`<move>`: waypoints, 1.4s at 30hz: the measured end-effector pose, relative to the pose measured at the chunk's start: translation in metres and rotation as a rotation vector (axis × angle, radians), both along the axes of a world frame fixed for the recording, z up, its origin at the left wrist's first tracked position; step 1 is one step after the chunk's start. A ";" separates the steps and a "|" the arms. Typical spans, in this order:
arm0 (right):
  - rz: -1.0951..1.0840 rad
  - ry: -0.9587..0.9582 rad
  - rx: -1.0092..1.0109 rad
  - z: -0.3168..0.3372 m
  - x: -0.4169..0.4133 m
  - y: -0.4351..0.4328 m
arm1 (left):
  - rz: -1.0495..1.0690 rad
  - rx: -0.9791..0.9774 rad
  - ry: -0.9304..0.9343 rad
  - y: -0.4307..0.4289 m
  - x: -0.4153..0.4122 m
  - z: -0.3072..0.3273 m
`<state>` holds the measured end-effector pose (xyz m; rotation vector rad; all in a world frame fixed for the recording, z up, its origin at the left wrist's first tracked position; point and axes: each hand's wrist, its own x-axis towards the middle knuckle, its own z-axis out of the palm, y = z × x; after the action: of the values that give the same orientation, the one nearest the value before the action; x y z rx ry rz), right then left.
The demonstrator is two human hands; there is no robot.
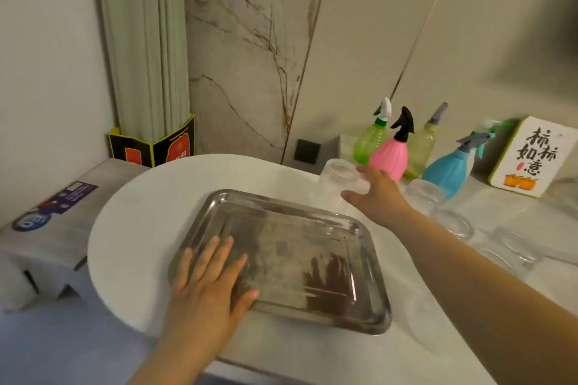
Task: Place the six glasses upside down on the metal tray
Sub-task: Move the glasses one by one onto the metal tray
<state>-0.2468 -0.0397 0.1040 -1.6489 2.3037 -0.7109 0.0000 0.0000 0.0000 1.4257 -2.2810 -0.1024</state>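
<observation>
White sign (531, 156) at counter's right: black calligraphy "柿柿如意".

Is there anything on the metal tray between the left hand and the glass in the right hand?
In the head view, only bare tray floor lies between the left hand and the clear glass held by the right hand.

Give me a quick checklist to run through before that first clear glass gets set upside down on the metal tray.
1. Right hand grips the clear drinking glass: ok, fingers wrap it.
2. Glass turned mouth down: cannot tell, blurred, looks tilted.
3. Rectangular metal tray free of glasses: ok.
4. Left hand steadies the tray: ok, flat on its near corner.
5. Landing spot clear of the left hand: ok, far side is free.
6. Remaining clear glasses within reach: ok, beside the right forearm.
</observation>
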 end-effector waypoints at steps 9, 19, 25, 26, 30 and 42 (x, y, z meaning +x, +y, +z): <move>-0.018 0.082 0.089 -0.019 0.001 -0.061 | -0.016 0.098 -0.140 -0.005 0.000 -0.008; -0.107 -0.068 0.014 -0.028 -0.010 -0.080 | -0.011 0.168 -0.119 -0.005 -0.003 -0.003; -0.119 -0.129 -0.154 -0.029 -0.018 -0.075 | -0.036 0.246 -0.139 -0.005 -0.002 -0.001; -0.141 -0.139 -0.218 -0.025 -0.021 -0.071 | -0.038 0.252 -0.149 -0.004 -0.002 0.000; -0.217 -0.209 -0.411 0.005 -0.032 -0.054 | -0.027 0.243 -0.141 -0.002 -0.002 0.000; 0.058 -0.225 -0.036 -0.002 -0.016 0.018 | -0.015 0.225 -0.092 0.002 0.002 -0.003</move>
<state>-0.2626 -0.0220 0.1021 -1.5554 2.0908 -0.8804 0.0018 0.0025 -0.0032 1.5530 -2.4178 -0.3129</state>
